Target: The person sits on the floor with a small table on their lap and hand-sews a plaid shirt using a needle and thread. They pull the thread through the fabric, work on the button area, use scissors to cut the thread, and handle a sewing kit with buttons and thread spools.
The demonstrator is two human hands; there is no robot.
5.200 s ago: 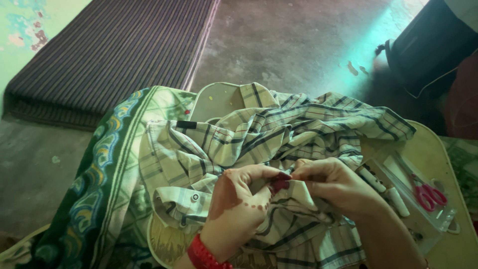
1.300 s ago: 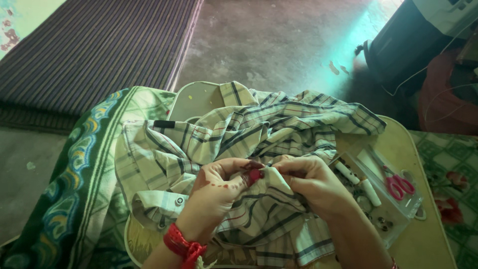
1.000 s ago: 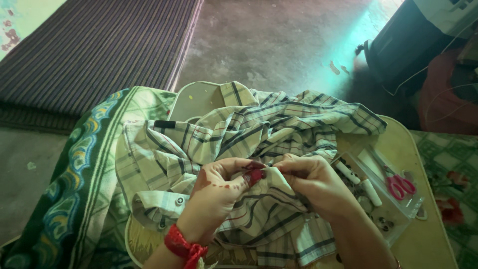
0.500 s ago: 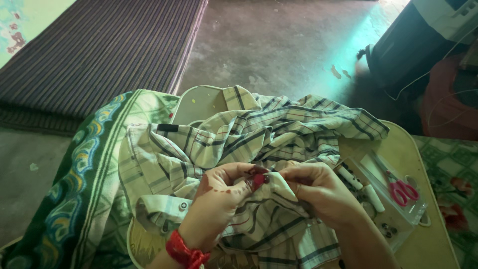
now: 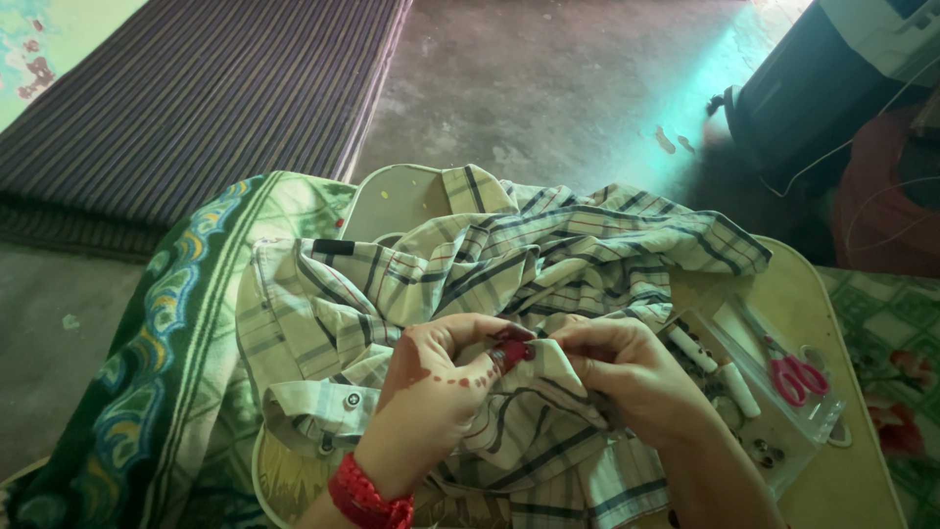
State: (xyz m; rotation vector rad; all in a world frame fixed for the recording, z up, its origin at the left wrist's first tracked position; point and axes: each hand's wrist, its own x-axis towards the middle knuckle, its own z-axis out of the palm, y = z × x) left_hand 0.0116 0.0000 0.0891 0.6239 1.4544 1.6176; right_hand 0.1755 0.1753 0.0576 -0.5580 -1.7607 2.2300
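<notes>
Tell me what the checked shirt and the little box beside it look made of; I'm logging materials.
Checked shirt: soft woven cloth, likely cotton, matte; it creases and folds loosely. Box: seemingly clear glossy plastic; the pink-handled scissors show through it.

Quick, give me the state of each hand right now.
Left hand: closed, pinching a fold of the cream plaid cotton shirt.
Right hand: closed, pinching the same fold beside the left fingertips.

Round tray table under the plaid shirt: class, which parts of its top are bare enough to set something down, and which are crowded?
Bare: the table edge right of the clear box, and a patch behind the shirt. Crowded: the centre, where both hands pinch cloth.
</notes>
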